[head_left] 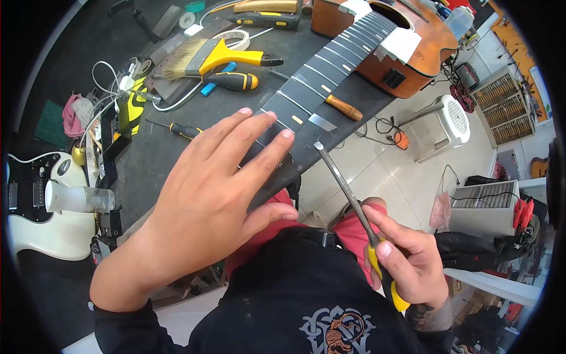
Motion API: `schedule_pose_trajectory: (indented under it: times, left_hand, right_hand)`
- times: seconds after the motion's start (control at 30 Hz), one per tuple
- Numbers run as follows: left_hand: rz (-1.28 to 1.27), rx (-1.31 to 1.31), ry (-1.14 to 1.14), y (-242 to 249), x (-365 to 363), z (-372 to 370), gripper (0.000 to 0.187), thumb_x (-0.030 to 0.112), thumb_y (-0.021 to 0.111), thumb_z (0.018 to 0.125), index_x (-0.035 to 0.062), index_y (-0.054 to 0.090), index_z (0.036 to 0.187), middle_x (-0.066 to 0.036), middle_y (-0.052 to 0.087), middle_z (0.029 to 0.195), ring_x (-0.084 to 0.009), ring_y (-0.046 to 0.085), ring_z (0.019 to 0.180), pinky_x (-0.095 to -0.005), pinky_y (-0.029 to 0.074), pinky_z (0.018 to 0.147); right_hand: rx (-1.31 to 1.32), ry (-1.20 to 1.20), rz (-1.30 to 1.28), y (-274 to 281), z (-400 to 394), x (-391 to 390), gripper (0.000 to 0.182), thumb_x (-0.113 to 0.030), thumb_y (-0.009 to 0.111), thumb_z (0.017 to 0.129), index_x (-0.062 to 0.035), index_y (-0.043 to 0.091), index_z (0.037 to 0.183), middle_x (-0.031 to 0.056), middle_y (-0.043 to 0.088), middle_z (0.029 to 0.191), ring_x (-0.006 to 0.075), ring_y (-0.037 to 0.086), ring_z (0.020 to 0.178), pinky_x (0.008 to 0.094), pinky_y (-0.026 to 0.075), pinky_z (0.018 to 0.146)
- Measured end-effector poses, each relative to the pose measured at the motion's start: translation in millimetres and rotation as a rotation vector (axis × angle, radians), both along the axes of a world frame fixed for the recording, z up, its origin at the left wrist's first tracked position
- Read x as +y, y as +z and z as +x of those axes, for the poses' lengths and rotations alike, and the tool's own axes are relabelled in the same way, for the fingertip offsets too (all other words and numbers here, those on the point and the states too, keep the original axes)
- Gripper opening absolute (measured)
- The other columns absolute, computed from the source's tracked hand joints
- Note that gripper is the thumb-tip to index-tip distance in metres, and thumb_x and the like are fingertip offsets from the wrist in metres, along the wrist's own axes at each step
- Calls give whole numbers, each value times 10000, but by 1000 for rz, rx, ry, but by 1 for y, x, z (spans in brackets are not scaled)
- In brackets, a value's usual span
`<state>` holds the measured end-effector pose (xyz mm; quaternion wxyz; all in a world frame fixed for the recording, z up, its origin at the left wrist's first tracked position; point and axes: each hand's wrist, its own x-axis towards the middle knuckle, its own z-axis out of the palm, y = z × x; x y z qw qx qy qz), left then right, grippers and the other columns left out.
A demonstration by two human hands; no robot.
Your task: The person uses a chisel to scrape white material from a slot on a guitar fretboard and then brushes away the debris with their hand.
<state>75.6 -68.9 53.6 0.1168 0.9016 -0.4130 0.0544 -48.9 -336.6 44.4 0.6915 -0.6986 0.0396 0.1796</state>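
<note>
An acoustic guitar [407, 71] lies on the dark workbench, its fretboard [321, 71] pointing down and left toward me. My left hand [218, 171] rests spread over the lower end of the neck, fingertips on the fretboard and thumb apart. My right hand [410, 256] grips the yellow and black handle of a long screwdriver [348, 192], whose flat tip is near the bench edge beside the neck. A wooden-handled tool [344, 108] lies across the fretboard's edge, near a small metal blade [322, 123]. White tape [398, 45] covers part of the guitar top.
A yellow-handled brush [221, 58], a screwdriver [231, 81], a tape roll [237, 40] and a cable lie on the bench. A white electric guitar [56, 230] is at left. A white stool [442, 124] stands on the floor at right.
</note>
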Motion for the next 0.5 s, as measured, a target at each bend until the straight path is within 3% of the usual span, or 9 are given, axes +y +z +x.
schedule_pose_trajectory:
  times: [0.23, 0.5]
  left_hand:
    - [31, 83, 0, -3, -17, 15, 784, 504, 774, 768, 71, 583, 1393, -209, 472, 1456, -440, 457, 1346, -504, 406, 1090]
    - [8, 216, -11, -10, -17, 24, 784, 514, 774, 770, 45, 595, 1372, -279, 435, 1458, -513, 456, 1311, -569, 416, 1086]
  right_hand:
    - [1, 103, -101, 2, 30, -19, 439, -96, 535, 1048, -6, 491, 1475, 20, 624, 720, 59, 549, 559, 227, 467, 552]
    - [-25, 223, -111, -2, 54, -41, 454, -28, 600, 994, 27, 522, 1438, 90, 648, 717, 99, 586, 556, 245, 472, 550]
